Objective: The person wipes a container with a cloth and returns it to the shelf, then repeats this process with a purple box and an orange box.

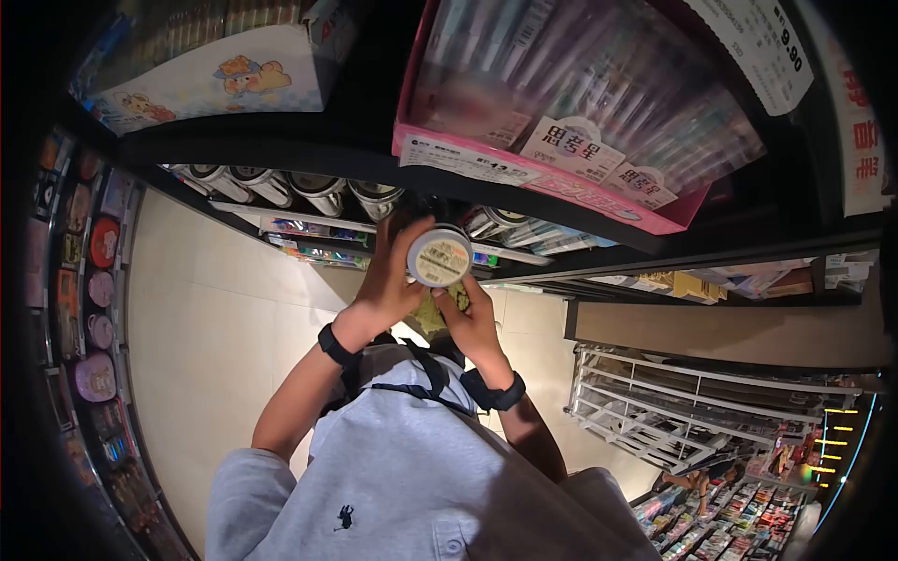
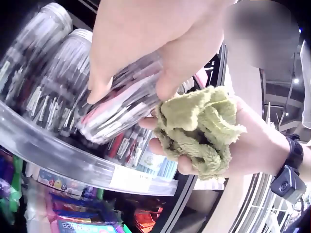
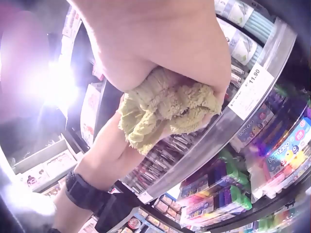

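Note:
A clear plastic jar (image 2: 124, 104) of pens is tilted in front of the shelf, and my left hand (image 2: 146, 36) grips it with fingers and thumb on either side. From above, its round labelled end (image 1: 440, 258) faces up between both hands, my left hand (image 1: 385, 271) at its left side. My right hand (image 1: 473, 323) is close below that end, holding a crumpled green cloth (image 2: 201, 131). In the right wrist view the fingers of my right hand (image 3: 165, 43) curl over the cloth (image 3: 165, 109), hiding the jar.
Similar pen jars (image 2: 63, 77) stand on the shelf beside the held one. A price-tagged shelf edge (image 3: 250, 92) runs below them, above colourful packs (image 3: 214, 194). A pink display box (image 1: 561, 178) sits overhead. A white metal rack (image 1: 673, 402) stands behind to the right.

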`<state>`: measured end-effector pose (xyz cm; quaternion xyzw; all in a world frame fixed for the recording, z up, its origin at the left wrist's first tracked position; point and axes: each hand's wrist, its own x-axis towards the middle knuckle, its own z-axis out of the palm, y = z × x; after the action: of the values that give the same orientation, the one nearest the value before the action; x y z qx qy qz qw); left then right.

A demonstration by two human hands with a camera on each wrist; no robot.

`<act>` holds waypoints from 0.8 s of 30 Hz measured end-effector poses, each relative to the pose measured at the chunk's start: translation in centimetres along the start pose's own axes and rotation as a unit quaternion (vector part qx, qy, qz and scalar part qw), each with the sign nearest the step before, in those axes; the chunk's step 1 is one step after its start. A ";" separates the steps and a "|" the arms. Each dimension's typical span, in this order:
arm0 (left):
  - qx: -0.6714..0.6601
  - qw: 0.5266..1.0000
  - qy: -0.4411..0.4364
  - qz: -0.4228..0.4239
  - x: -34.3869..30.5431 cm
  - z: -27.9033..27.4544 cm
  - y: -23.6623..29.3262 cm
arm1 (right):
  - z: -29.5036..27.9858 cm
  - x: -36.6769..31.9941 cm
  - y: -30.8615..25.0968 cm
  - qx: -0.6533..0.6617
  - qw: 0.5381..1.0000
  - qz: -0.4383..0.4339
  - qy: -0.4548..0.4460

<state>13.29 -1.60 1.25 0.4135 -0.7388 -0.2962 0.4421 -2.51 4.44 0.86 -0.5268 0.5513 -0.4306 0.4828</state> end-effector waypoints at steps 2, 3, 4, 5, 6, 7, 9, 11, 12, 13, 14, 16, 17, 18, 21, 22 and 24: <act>-0.075 0.994 -0.003 -0.075 -0.3 0.7 -0.9 | 0.3 0.7 -0.6 -0.003 0.999 -0.033 0.035; -0.075 0.994 -0.002 -0.075 -0.4 1.0 -1.3 | 0.3 0.9 -0.9 0.005 0.998 -0.039 0.041; -0.064 0.994 0.009 -0.082 -0.4 1.4 -1.5 | 0.3 1.1 -1.0 0.012 0.998 -0.045 0.047; -0.053 0.994 0.021 -0.090 -0.5 1.7 -1.8 | 0.3 1.4 -0.9 0.012 0.998 -0.044 0.046; -0.053 0.994 0.022 -0.092 -0.4 1.6 -1.7 | 0.5 1.6 -0.8 0.015 0.997 -0.059 0.048; -0.094 0.990 0.010 -0.108 -0.1 1.5 -1.5 | 0.6 1.9 -0.8 0.017 0.996 -0.075 0.051; -0.136 0.982 0.002 -0.127 -0.2 2.0 -1.4 | 0.2 1.8 -1.0 0.019 0.998 -0.052 0.023; -0.180 0.977 0.085 -0.079 -0.2 3.5 -2.2 | 0.2 2.4 -1.4 0.078 0.996 -0.017 0.034; -0.209 0.968 0.097 -0.100 -0.1 3.7 -2.2 | 0.1 2.6 -2.6 0.101 0.995 -0.009 0.012; -0.209 0.968 0.100 -0.102 -0.2 3.7 -2.3 | 0.0 2.7 -2.7 0.100 0.995 -0.008 0.008; -0.195 0.970 0.091 -0.113 -0.5 3.7 -2.3 | -0.2 2.8 -2.8 0.112 0.994 0.002 -0.001; -0.183 0.972 0.083 -0.124 -0.3 3.3 -1.6 | -0.5 3.3 -2.8 0.110 0.994 0.000 -0.019; -0.164 0.977 0.086 -0.106 -0.1 3.2 -1.4 | -0.7 3.4 -2.6 0.109 0.994 0.002 -0.019; -0.145 0.982 0.090 -0.087 0.1 3.1 -1.1 | -0.7 3.5 -2.7 0.098 0.995 0.007 -0.019; -0.177 0.976 0.087 -0.094 0.7 3.0 -0.4 | -0.8 3.4 -3.2 0.097 0.994 0.038 -0.024; -0.177 0.976 0.088 -0.094 1.0 3.1 0.1 | -0.8 3.5 -2.9 0.070 0.997 0.024 -0.031; -0.194 0.969 0.115 -0.099 1.3 3.5 0.9 | -0.8 4.1 -2.1 0.057 0.996 -0.025 -0.062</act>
<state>9.48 -2.00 0.98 0.4225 -0.5666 -0.4267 0.5643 -2.84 0.18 2.76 -0.5383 0.4813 -0.4395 0.5342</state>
